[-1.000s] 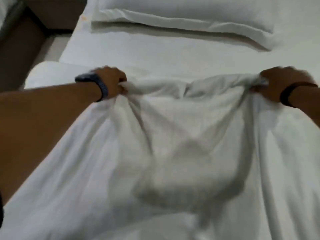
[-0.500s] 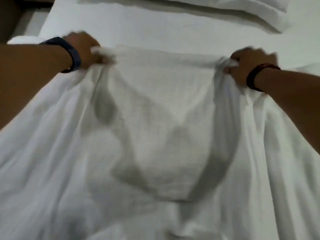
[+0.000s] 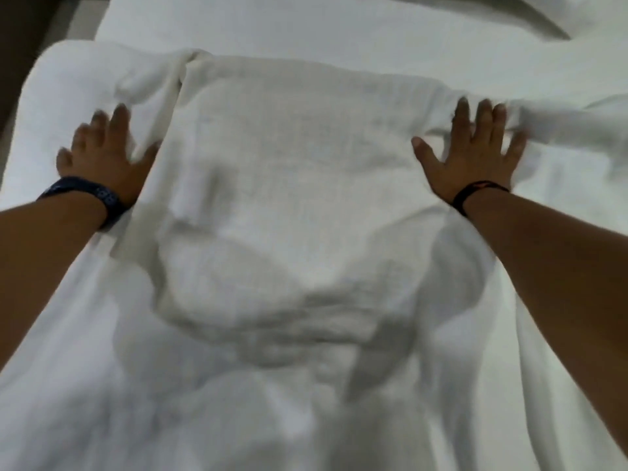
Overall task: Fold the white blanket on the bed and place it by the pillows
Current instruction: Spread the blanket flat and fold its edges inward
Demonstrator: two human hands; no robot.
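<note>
— Hands first: what are they doing?

— Neither grips anything. The left hand [image 3: 103, 154] lies flat with fingers spread on the white blanket [image 3: 292, 185], at the left edge of its folded-over layer. The right hand [image 3: 475, 154] is flat too, fingers splayed, pressing the layer's right edge.

— Anything on the wrists?

— 1 dark blue band [image 3: 85, 198] on the left, 1 thin black band [image 3: 475, 195] on the right.

— And the blanket itself?

— Spread over the bed [image 3: 272, 25], rumpled toward the camera, its far folded edge running between the 2 hands. Beyond it lies bare sheet, then the pillows [image 3: 577, 15] at the top right, well apart from the blanket.
</note>
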